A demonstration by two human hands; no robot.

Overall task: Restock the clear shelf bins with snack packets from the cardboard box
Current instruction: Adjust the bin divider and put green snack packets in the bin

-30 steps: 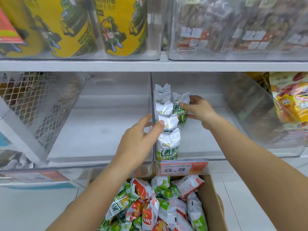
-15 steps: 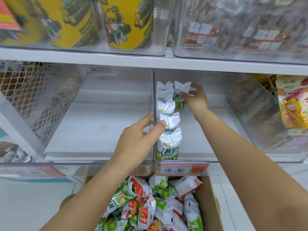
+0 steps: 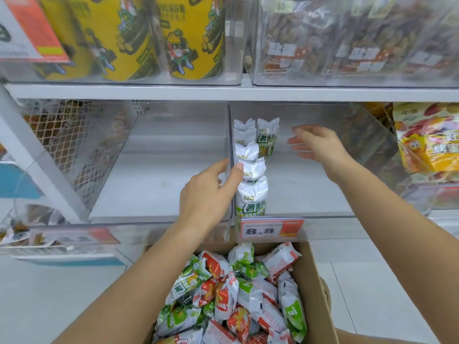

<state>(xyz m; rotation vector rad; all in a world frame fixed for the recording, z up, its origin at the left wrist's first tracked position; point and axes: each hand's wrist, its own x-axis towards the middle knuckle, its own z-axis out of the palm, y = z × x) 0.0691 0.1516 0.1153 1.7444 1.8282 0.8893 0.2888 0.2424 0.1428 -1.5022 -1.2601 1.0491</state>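
Observation:
A row of white-and-green snack packets [image 3: 251,194] stands upright along the left wall of the right clear bin [image 3: 323,214]. One more green packet [image 3: 267,137] stands alone at the back, beside the row. My left hand [image 3: 211,192] rests at the divider between the two bins, fingertips touching a packet in the row. My right hand [image 3: 318,144] hovers inside the bin, to the right of the back packet, fingers spread and holding nothing. Below, the cardboard box [image 3: 315,281] holds several green and red packets [image 3: 236,294].
The left clear bin [image 3: 161,184] is bare inside. A price tag reading 8.8 [image 3: 270,229] hangs on the shelf edge. Yellow canisters [image 3: 193,36] and bagged snacks [image 3: 347,40] fill the upper shelf. Orange bags [image 3: 429,142] sit at right, a wire mesh divider [image 3: 69,145] at left.
My right hand let go of the green packet at the back of the bin and drew away to the right, opening. My left hand stayed at the row.

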